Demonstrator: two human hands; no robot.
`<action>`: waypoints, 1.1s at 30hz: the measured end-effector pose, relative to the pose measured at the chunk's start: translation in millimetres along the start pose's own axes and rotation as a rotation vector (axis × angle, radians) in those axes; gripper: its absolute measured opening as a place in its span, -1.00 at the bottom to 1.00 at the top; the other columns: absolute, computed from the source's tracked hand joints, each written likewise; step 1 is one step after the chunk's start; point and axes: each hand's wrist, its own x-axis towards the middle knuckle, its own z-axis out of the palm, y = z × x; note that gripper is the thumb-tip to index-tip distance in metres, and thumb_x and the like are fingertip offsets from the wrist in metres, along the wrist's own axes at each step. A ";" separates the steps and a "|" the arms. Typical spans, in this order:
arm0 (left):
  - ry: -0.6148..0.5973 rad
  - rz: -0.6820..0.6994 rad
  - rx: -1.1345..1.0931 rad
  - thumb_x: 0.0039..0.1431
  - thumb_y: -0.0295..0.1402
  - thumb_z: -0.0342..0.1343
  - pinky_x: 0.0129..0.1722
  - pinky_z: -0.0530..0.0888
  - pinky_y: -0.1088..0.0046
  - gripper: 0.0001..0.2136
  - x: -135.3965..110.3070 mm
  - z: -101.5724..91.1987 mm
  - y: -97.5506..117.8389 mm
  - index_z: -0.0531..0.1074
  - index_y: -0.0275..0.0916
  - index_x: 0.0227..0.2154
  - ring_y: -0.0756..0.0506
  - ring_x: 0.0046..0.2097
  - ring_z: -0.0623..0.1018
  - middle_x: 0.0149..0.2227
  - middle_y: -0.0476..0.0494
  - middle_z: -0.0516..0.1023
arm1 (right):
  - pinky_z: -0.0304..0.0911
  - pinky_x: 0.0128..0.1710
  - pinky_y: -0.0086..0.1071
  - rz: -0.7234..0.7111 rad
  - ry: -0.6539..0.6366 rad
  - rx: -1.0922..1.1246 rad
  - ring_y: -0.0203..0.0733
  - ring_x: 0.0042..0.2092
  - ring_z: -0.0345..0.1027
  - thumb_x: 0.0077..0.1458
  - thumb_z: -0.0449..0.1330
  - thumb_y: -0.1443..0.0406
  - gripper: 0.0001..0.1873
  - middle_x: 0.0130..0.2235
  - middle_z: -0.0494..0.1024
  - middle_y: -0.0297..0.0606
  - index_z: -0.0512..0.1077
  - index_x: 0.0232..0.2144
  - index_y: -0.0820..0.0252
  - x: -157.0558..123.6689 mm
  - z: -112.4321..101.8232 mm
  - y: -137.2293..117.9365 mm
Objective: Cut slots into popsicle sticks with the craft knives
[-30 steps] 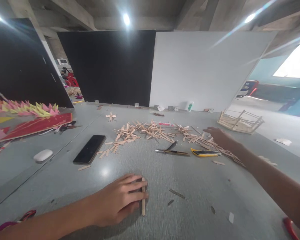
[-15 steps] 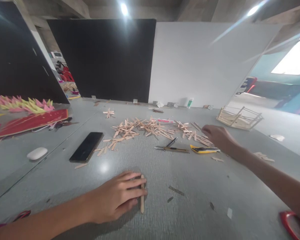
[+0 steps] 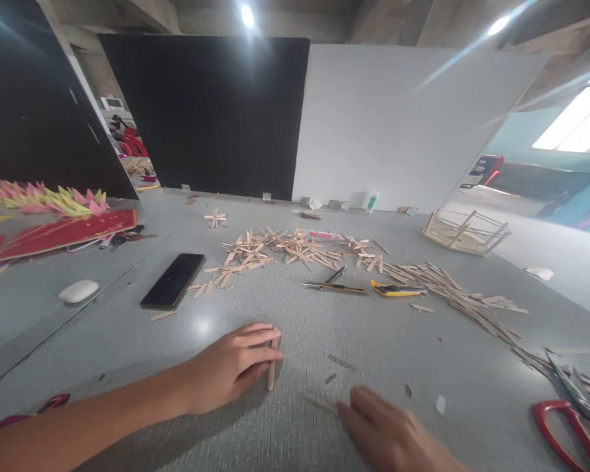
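Note:
My left hand (image 3: pixel 240 357) lies low on the table with its thumb and fingers closed about a short wooden stick (image 3: pixel 271 373), which points away from me. To its right, my right hand (image 3: pixel 386 426) is smeared by motion; its fingers are pinched on a thin wooden stick (image 3: pixel 320 402), whose tip points toward the left hand. Ahead lies a loose heap of small cut wooden sticks (image 3: pixel 295 246). Longer wooden sticks (image 3: pixel 452 292) spread from there toward the right.
A yellow utility knife (image 3: pixel 398 290) and a slim craft knife (image 3: pixel 341 289) lie in front of the heap. A phone (image 3: pixel 173 280) and a white earbud case (image 3: pixel 78 291) are at left. Red-handled pliers (image 3: pixel 565 419) lie at right; a stick frame (image 3: pixel 467 233) stands farther back.
My right hand has come back from the sticks near the utility knife to beside my left hand, bringing a stick. My left hand stays on its stick, shifted slightly in view.

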 end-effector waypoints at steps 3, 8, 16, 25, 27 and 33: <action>0.009 0.005 0.005 0.44 -0.50 -0.06 0.22 0.48 0.16 -0.67 -0.4 -2.5 2.2 0.52 -0.22 0.11 -0.23 0.31 0.42 0.26 -0.29 0.48 | 0.27 -0.41 -0.41 0.171 0.029 -0.047 -0.28 -0.39 0.37 0.44 -0.10 0.41 -0.65 -0.34 0.47 -0.25 0.40 -0.35 0.19 14.8 -6.5 56.4; 0.062 -0.035 0.092 0.44 -0.47 -0.02 0.21 0.49 0.06 -0.70 -3.1 -0.6 -3.1 0.55 -0.22 0.07 -0.29 0.31 0.42 0.22 -0.29 0.52 | 0.46 -0.20 -0.24 0.405 0.069 -0.120 -0.22 -0.21 0.48 0.36 0.22 0.17 -0.77 -0.12 0.55 -0.24 0.48 -0.07 0.20 33.6 -32.0 169.8; 0.129 -0.117 0.122 0.44 -0.47 0.03 0.18 0.47 -0.02 -0.78 -6.0 1.0 -17.9 0.57 -0.22 -0.05 -0.31 0.27 0.45 0.14 -0.27 0.57 | 0.39 -0.25 -0.32 0.330 0.105 -0.069 -0.25 -0.29 0.43 0.44 0.05 0.31 -0.75 -0.30 0.51 -0.28 0.46 -0.29 0.21 43.4 -40.1 115.1; 0.136 -0.119 0.085 0.44 -0.46 0.02 0.14 0.50 0.08 -0.78 -7.3 -1.0 -19.0 0.56 -0.17 -0.08 -0.27 0.27 0.45 0.10 -0.23 0.58 | 0.31 -0.31 -0.38 0.091 0.094 0.032 -0.24 -0.29 0.42 0.41 -0.13 0.44 -0.65 -0.27 0.52 -0.21 0.45 -0.22 0.19 25.2 -2.9 33.9; 0.137 -0.121 0.073 0.44 -0.47 0.02 0.15 0.49 0.11 -0.78 -7.5 -0.8 -19.0 0.58 -0.14 -0.11 -0.25 0.26 0.45 0.01 -0.17 0.63 | 0.30 -0.34 -0.37 0.234 0.146 -0.026 -0.27 -0.36 0.38 0.44 -0.06 0.38 -0.65 -0.35 0.47 -0.28 0.39 -0.39 0.19 22.6 -8.8 87.8; 0.131 -0.132 0.053 0.45 -0.46 -0.01 0.13 0.51 0.13 -0.77 -7.7 0.3 -19.5 0.57 -0.12 -0.15 -0.23 0.26 0.45 -0.02 -0.12 0.64 | 0.45 -0.22 -0.26 0.550 0.252 -0.185 -0.24 -0.25 0.46 0.36 0.21 0.12 -0.75 -0.16 0.55 -0.27 0.48 -0.12 0.20 5.6 -48.8 213.7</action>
